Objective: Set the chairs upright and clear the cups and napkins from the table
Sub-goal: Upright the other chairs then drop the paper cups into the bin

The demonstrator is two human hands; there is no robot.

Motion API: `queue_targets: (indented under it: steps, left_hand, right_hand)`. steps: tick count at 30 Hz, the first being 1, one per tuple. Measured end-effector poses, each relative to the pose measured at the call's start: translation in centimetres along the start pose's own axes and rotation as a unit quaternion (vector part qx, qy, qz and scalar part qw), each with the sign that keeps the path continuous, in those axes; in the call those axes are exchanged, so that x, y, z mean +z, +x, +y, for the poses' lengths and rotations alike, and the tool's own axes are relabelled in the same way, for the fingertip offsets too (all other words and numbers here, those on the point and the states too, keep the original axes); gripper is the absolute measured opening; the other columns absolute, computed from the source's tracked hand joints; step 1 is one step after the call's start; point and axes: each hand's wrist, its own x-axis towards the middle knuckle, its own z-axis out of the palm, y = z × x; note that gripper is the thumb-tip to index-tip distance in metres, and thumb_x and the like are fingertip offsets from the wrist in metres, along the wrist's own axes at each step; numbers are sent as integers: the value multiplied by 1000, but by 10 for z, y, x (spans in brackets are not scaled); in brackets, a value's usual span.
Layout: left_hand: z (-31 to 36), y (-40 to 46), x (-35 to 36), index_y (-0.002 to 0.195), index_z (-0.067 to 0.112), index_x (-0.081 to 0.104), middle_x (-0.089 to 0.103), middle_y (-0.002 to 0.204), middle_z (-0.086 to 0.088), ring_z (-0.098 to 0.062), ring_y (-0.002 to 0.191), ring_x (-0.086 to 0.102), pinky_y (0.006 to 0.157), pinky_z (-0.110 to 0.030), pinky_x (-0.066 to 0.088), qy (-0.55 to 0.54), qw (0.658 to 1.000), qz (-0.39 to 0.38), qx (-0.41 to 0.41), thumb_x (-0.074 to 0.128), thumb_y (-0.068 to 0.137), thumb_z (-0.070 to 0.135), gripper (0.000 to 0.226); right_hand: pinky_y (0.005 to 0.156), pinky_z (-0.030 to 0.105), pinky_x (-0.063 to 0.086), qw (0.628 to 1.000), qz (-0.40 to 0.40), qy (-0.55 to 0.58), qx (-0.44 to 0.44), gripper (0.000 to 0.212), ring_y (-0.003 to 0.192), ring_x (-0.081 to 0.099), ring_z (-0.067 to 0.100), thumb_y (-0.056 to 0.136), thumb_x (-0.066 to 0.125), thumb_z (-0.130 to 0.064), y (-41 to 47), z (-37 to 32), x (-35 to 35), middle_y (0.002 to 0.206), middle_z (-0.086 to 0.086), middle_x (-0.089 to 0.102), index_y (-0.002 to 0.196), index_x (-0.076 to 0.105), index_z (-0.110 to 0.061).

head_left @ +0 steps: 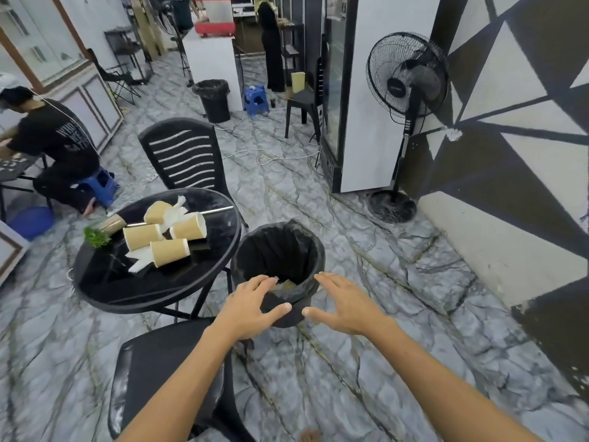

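A round black glass table [105, 282] carries several tan paper cups [170, 252] lying on their side, white napkins [140, 260] tucked under and between them, and a small tipped pot of green leaves [97, 236]. One black slatted chair [185, 153] stands upright behind the table. Another black chair [159, 371] stands at its near side, under my left arm. A black-lined bin [277, 247] sits on the floor right of the table. My left hand [251, 306] rests on the bin's near rim, fingers spread. Beside the rim, my right hand [341, 303] hovers open with nothing in it.
A pedestal fan [408, 78] and a tall glass-door fridge [360, 90] stand at the right wall. White cables [271, 157] trail across the marble floor. A person sits on a blue stool [98, 183] at the left. A second bin [214, 98] and another blue stool [256, 98] stand farther back.
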Motion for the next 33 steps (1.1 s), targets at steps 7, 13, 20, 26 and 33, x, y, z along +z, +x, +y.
queue_targets:
  steps: [7, 13, 20, 26, 33]
  left_hand:
    - [-23, 82, -3, 152, 37, 31, 29, 159, 12, -21, 145, 29, 114, -51, 35, -24, 999, 3, -25, 39, 82, 84, 85]
    - [-58, 140, -12, 151, 37, 33, 33, 157, 13, -19, 143, 33, 114, -48, 36, -52, 996, 11, -72, 35, 79, 89, 88]
    - [-91, 182, -25, 153, 34, 33, 32, 160, 8, -21, 147, 28, 116, -46, 34, -62, 990, 6, -130, 41, 84, 81, 84]
    - [-114, 223, -31, 151, 36, 33, 32, 159, 10, -24, 146, 29, 113, -51, 36, -73, 979, 12, -188, 38, 80, 85, 86]
    - [-123, 272, -27, 150, 36, 34, 33, 158, 11, -24, 144, 30, 111, -52, 38, -108, 953, 22, -282, 36, 78, 88, 88]
  right_hand:
    - [122, 41, 18, 999, -45, -29, -10, 97, 150, 16, 15, 82, 38, -83, 90, 34, -15, 164, -6, 18, 157, 19, -25]
    - [122, 37, 19, 995, -73, -56, -45, 95, 150, 17, 14, 83, 38, -83, 184, 42, -28, 164, -5, 21, 156, 21, -24]
    - [121, 38, 21, 989, -114, -47, -83, 93, 150, 19, 15, 85, 39, -79, 269, 46, -31, 164, -3, 22, 157, 22, -22]
    - [121, 39, 21, 981, -153, -39, -113, 99, 150, 19, 16, 81, 37, -84, 342, 59, -33, 164, -2, 22, 157, 23, -21]
    - [121, 39, 22, 962, -204, -29, -181, 119, 149, 19, 17, 64, 16, -99, 436, 79, -34, 164, -2, 22, 156, 23, -23]
